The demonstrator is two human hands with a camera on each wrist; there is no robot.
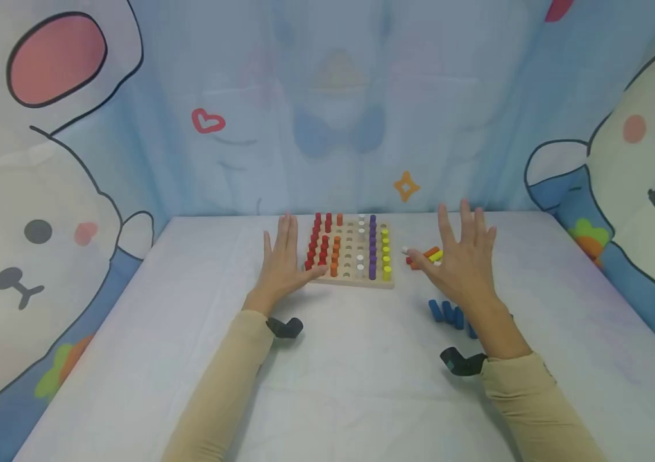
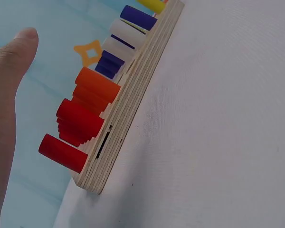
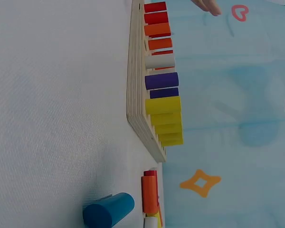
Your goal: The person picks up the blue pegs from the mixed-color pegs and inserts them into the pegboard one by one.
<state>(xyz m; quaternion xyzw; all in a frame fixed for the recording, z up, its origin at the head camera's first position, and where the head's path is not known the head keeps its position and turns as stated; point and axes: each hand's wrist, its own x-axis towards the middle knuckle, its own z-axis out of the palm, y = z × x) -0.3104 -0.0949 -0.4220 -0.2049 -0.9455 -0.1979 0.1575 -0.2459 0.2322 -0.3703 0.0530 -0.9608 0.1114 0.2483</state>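
A wooden peg board (image 1: 347,281) stands toward the back of the table, with red, orange, white, purple and yellow pegs upright in its columns. One column between orange and white shows bare holes. My left hand (image 1: 285,260) is held with fingers straight at the board's left edge, its thumb overlapping the front left corner in the head view. My right hand (image 1: 466,256) is spread, fingers straight, to the right of the board, holding nothing. Behind its thumb lies a small pile of loose red, orange (image 1: 432,251), yellow and white pegs. Several blue pegs (image 1: 448,312) lie nearer, below that hand.
The white cloth-covered table (image 1: 350,398) reaches back to a blue curtain (image 1: 339,96) printed with cartoon bears. A dark wrist camera mount (image 1: 287,328) juts from the left cuff, and another mount (image 1: 462,362) from the right one.
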